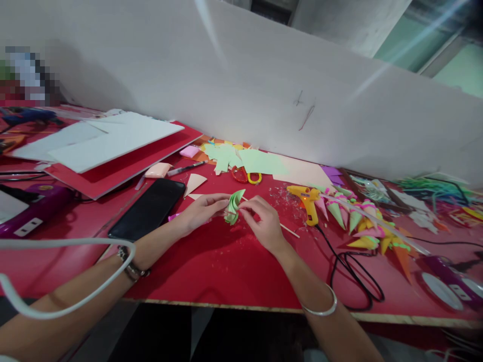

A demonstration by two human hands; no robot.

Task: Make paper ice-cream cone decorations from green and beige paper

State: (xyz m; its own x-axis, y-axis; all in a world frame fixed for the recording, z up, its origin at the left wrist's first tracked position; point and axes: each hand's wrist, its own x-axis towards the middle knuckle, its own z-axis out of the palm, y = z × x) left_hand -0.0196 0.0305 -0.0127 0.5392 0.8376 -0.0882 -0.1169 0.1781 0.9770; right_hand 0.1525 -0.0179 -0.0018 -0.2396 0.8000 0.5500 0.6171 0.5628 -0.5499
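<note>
A curled piece of light green paper [234,205] is pinched between both of my hands above the red table [226,266]. My left hand [202,210] grips its left side with closed fingers. My right hand [262,221] pinches its right side, fingers bent. A thin wooden stick [289,230] lies on the table just behind my right hand. A yellow glue gun [307,201] stands to the right of my hands, its black cord [350,266] looping toward the front edge.
A black phone [149,208] lies left of my hands. Red-and-yellow scissors [246,175] and green paper sheets [260,162] sit behind. Several coloured paper cones [358,221] pile at right. White boards on a red board [109,141] lie far left. A white wall panel stands behind.
</note>
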